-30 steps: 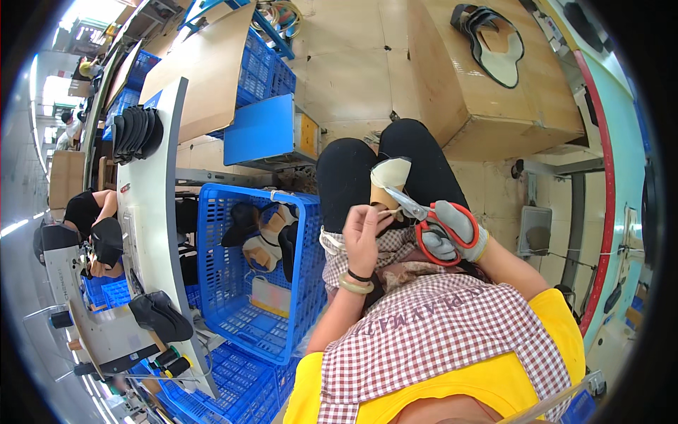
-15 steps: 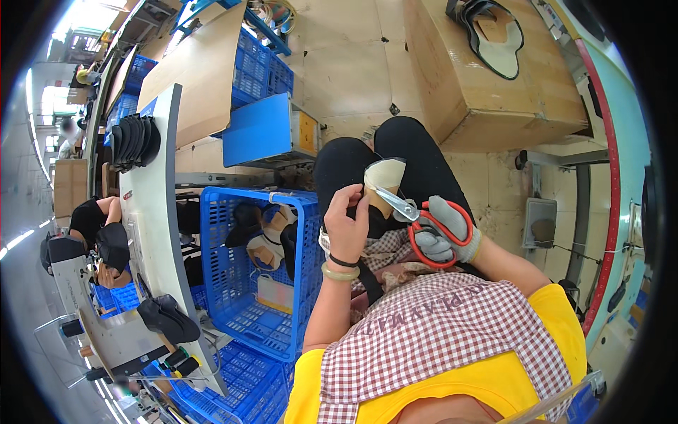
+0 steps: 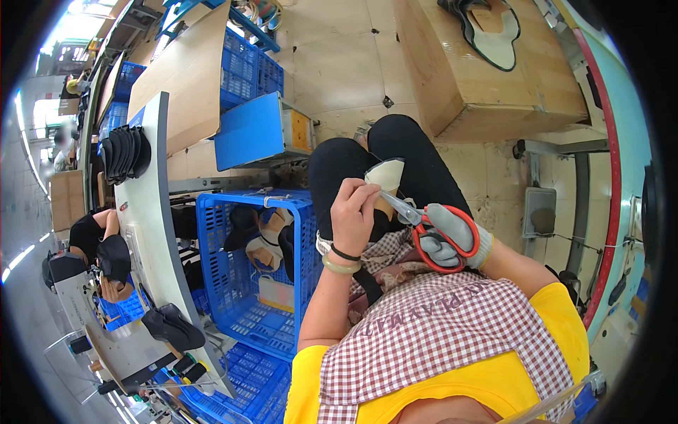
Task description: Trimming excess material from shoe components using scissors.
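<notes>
My bare left hand [image 3: 352,218] has thumb and fingers pinched at the lower edge of a black-edged piece with a cream lining [image 3: 387,173], which looks like a shoe upper part. The piece stands above my dark-clad knees, and its lower portion is partly hidden by the hand. My right hand [image 3: 452,237], in a grey-white glove, is wrapped through the red loops of a pair of scissors [image 3: 404,210]. Their blades point up and left, with the tips close to the left fingertips at the piece; I cannot tell whether they touch it.
Left of my legs stands a blue crate [image 3: 304,283] holding several black and cream pieces. Beyond it, a worktable [image 3: 145,191] bears stacked black pieces [image 3: 126,152] and a sewing machine [image 3: 92,318], where another person works. A cardboard box [image 3: 508,106] stands at the far right.
My left fingers have drawn closer together at the piece, near the scissor tips. The scissors and right hand have shifted slightly right and down. The whole view has tilted a little.
</notes>
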Motion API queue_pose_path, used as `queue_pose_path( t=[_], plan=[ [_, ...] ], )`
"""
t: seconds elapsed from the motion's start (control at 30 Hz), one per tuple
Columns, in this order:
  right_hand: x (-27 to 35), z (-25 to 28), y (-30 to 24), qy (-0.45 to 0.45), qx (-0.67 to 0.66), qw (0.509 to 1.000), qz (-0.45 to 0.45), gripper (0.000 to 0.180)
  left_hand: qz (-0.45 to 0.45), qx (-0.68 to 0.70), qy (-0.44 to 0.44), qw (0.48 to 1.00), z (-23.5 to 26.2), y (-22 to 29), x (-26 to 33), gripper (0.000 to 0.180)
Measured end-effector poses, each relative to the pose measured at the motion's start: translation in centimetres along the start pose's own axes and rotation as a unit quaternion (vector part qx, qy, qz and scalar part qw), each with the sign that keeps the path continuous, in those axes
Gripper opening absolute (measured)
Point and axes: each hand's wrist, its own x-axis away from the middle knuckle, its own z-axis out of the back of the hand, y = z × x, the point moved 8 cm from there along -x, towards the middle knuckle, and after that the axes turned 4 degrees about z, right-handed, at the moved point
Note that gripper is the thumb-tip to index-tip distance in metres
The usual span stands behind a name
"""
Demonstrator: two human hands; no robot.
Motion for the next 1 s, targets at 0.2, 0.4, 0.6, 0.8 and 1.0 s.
queue_pose_path(
  t=[0.2,0.4,0.6,0.8,1.0],
  plan=[
    [1.3,0.5,-0.9,0.038,0.084,0.996,0.0,0.044,-0.027,-0.007,0.09,0.996,-1.4,0.5,1.9,0.006],
    [2.0,0.4,-1.6,0.047,0.122,0.991,-0.016,0.043,-0.032,-0.011,0.127,0.991,-2.1,0.7,3.1,0.007],
    [1.6,-0.3,-2.8,0.06,0.153,0.986,-0.03,0.039,-0.049,-0.002,0.121,0.992,-2.6,0.4,3.4,0.008],
    [-0.1,0.5,-2.7,0.094,0.068,0.993,-0.021,0.039,-0.067,0.024,0.096,0.993,-3.1,1.0,3.4,0.007],
    [-0.3,-0.5,-2.5,0.101,0.118,0.988,-0.009,0.037,-0.074,0.017,0.102,0.992,-1.8,1.4,4.0,0.007]
  ],
)
